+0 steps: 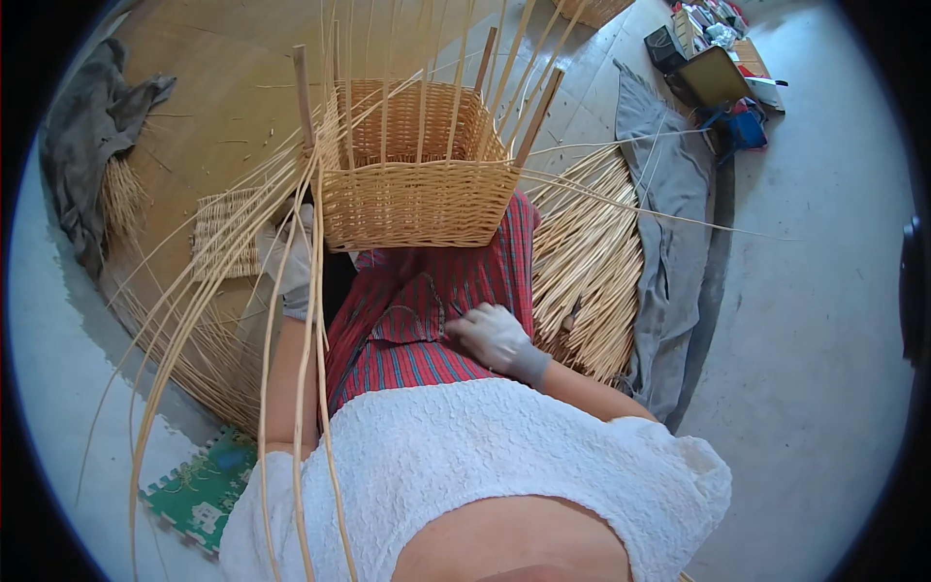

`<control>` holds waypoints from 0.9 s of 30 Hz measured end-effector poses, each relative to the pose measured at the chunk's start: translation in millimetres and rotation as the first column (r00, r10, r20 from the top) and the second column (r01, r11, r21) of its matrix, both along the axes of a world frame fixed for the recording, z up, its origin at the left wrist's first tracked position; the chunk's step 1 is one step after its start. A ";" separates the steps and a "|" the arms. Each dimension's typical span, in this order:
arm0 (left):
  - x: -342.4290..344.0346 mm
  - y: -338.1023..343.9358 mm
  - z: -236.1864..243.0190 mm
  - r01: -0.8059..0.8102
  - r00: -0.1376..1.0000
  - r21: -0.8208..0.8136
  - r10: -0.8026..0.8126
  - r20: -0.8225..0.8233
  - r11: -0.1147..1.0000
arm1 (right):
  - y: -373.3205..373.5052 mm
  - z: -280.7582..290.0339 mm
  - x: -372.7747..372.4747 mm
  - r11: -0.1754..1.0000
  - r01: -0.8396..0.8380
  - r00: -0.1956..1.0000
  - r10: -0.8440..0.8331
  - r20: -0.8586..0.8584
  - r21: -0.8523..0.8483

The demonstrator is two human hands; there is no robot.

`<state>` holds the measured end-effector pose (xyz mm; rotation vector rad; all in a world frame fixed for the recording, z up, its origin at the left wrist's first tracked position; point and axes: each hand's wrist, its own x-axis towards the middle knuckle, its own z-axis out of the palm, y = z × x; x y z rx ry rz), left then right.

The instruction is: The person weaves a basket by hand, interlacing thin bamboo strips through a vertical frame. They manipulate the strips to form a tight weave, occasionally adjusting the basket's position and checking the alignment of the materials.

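In the upper middle of the frame, a woven basket [417,209] with its open top toward the upper edge, its near wall just above the red striped apron [427,364]; woven inner wall visible inside. Wooden corner sticks [539,116] standing above the rim, with thin pale uprights between. At the left corner of the basket, long strands [317,233] fanning out to the lower left and down past the white top [465,427].

Just below that corner, the left hand [291,267], gloved, among the strands, fingers partly hidden; cannot tell whether pinching any. In the centre of the frame, the right hand [490,335], gloved, fingers half curled and blurred against the apron beside its pocket [412,312]; cannot tell about anything between the fingertips.

At the top edge, part of a second basket [596,10]. At upper right, an olive box [718,78] and a blue bag [747,126] among clutter.

Right of the basket, a thick heap of sticks [587,272] bordered by grey cloth [669,242]; beyond the cloth's edge, broad grey floor [805,330] with room out to the right rim. Tighter on the left: a small woven panel [228,233] near the left hand.
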<state>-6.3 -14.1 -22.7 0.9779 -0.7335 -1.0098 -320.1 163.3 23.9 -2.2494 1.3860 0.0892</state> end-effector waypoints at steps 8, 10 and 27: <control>-18.0 17.4 29.8 -0.199 0.796 -0.153 0.251 0.551 0.968 | -64.0 54.6 45.6 0.993 0.056 0.923 -0.010 0.384 -0.109; -19.8 25.0 11.3 -0.052 0.964 -0.122 0.082 0.255 0.991 | -103.4 75.4 96.7 0.975 -0.004 0.903 0.098 0.418 -0.221; 20.5 -103.8 63.3 0.736 0.560 0.269 -0.783 0.272 0.620 | -166.6 14.8 9.8 0.588 0.491 -0.110 -0.690 0.716 0.642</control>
